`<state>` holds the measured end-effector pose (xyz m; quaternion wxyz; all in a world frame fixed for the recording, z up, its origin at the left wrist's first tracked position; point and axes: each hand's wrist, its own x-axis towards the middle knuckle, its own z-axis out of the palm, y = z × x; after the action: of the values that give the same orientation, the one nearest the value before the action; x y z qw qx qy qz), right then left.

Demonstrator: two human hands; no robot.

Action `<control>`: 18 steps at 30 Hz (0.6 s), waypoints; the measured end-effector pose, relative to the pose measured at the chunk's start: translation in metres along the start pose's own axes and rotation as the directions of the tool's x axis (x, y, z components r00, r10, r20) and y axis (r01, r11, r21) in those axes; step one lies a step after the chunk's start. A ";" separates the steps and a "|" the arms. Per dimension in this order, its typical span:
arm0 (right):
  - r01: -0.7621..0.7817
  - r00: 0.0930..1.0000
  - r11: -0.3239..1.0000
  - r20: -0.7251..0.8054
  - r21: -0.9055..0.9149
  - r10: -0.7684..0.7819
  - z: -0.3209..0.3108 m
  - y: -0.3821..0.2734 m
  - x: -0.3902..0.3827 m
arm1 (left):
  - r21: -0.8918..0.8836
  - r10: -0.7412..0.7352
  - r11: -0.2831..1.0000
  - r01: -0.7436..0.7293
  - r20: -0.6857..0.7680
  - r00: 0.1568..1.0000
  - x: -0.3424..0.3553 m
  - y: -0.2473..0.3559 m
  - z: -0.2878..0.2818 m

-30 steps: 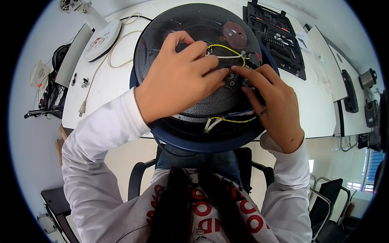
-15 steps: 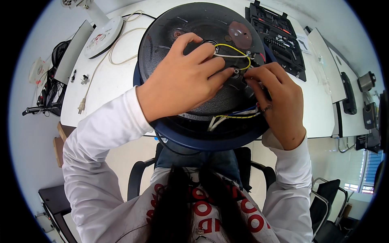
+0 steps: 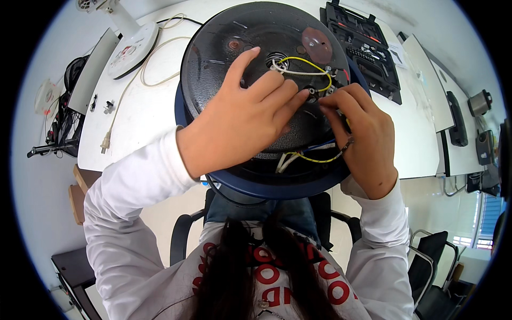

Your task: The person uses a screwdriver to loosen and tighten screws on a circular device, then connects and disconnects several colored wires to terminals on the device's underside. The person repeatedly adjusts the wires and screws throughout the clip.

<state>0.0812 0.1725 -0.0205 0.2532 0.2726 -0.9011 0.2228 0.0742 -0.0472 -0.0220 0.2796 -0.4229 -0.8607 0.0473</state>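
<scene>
A dark, speckled round metal base (image 3: 213,80) sits in a dark blue round housing (image 3: 277,190) in front of me. My left hand (image 3: 245,109) lies over its middle, little finger raised, index fingertip at a small metal terminal (image 3: 312,92). Its thumb is mostly hidden. Right beside that terminal my right hand (image 3: 368,133) is closed, thumb and index pinched on something too small to make out. A yellow wire (image 3: 304,60) and a white wire (image 3: 304,72) run from a hole with a metal spring (image 3: 276,60) toward the terminals. Near my right palm is a yellow-green striped wire (image 3: 314,160).
A black tool case (image 3: 373,66) lies unfolded at the back right of the white table (image 3: 413,144). At the left are a white fan base (image 3: 133,50), a power cord with plug (image 3: 106,141) and a small metal part (image 3: 109,106). A black-armed chair (image 3: 181,234) is beneath me.
My left ring and middle fingers have drawn back from the spring hole, showing it more fully. My right hand has shifted slightly left, still pinching beside the terminal.
</scene>
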 end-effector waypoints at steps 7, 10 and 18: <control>-0.015 1.000 1.000 0.006 -0.011 0.015 0.001 0.001 0.000 | -0.062 -0.021 0.998 0.029 0.125 0.992 -0.002 0.002 -0.005; 0.012 1.000 0.999 -0.013 -0.030 -0.012 0.004 -0.001 0.000 | -0.106 -0.035 0.993 0.050 0.136 0.990 -0.004 0.002 -0.005; 0.030 0.999 0.993 -0.005 -0.111 -0.031 0.003 -0.001 -0.002 | -0.183 -0.051 0.980 0.080 0.159 0.986 0.001 0.000 -0.014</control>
<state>0.0824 0.1708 -0.0237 0.2746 0.2711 -0.9069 0.1693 0.0805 -0.0485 -0.0096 0.1728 -0.4138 -0.8937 -0.0113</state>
